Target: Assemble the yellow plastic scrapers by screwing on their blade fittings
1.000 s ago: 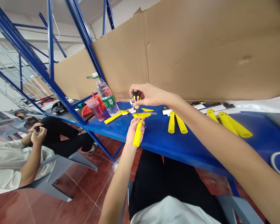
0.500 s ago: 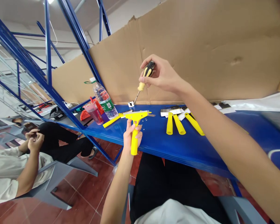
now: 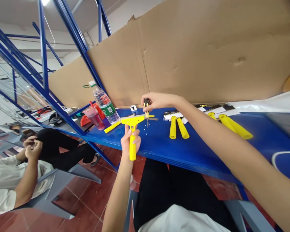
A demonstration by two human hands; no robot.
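Observation:
In my left hand (image 3: 126,142) is a yellow T-shaped scraper (image 3: 132,121), gripped by its handle and held upright, with a metal blade sticking out to the right of its head. My right hand (image 3: 156,100) is closed around the black and yellow handle of a screwdriver (image 3: 147,103). Its shaft points down just beyond the scraper's right end, close to tiny loose screws (image 3: 146,133) on the blue table (image 3: 157,145). Whether the tip touches a screw cannot be made out. Another yellow scraper (image 3: 112,127) lies behind, to the left.
Several yellow handles (image 3: 173,129) and black-and-white packages (image 3: 222,109) lie on the right. A water bottle (image 3: 105,104) and a pink cup (image 3: 94,117) stand at the left. Behind the table rises a cardboard wall (image 3: 183,58). A seated person (image 3: 26,170) is on the left.
My right hand has lowered the screwdriver from above the table's back to beside the scraper, tip down near the screws. The scraper stays in my left hand; the view has shifted slightly.

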